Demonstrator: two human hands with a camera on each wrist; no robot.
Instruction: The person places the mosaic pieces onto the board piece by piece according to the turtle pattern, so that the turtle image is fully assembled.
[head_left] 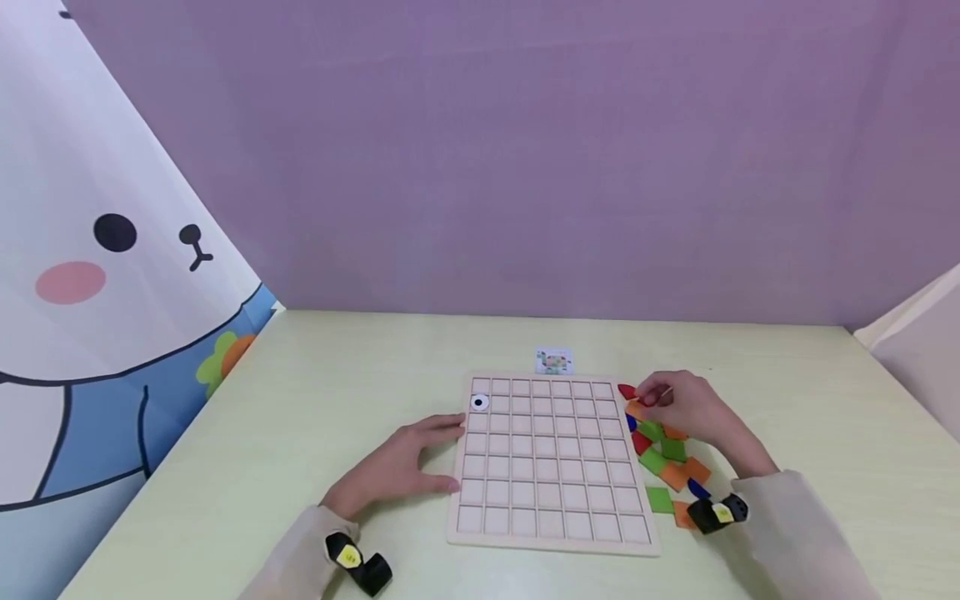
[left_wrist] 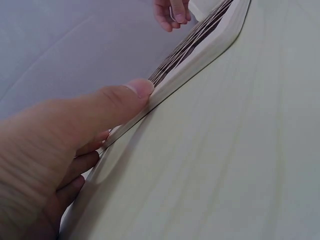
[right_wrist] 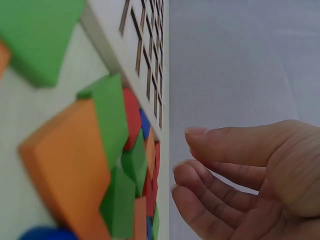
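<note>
Steady the grid board [head_left: 552, 473] at nine o'clock with the spread, empty left hand [head_left: 401, 462]. Half-curled right hand [head_left: 686, 404]: can't tell its hold.

You are at a screened-off booth, like a play or recording corner: purple cloth [head_left: 525, 158] backs your worktop [head_left: 360, 358], a cartoon sheet [head_left: 112, 167] hangs at left, a pale screen [head_left: 921, 358] at right. Board [head_left: 525, 467], bright tiles [head_left: 673, 450] and wrist bands [head_left: 377, 575] fit that; the wider building cannot be told.
</note>
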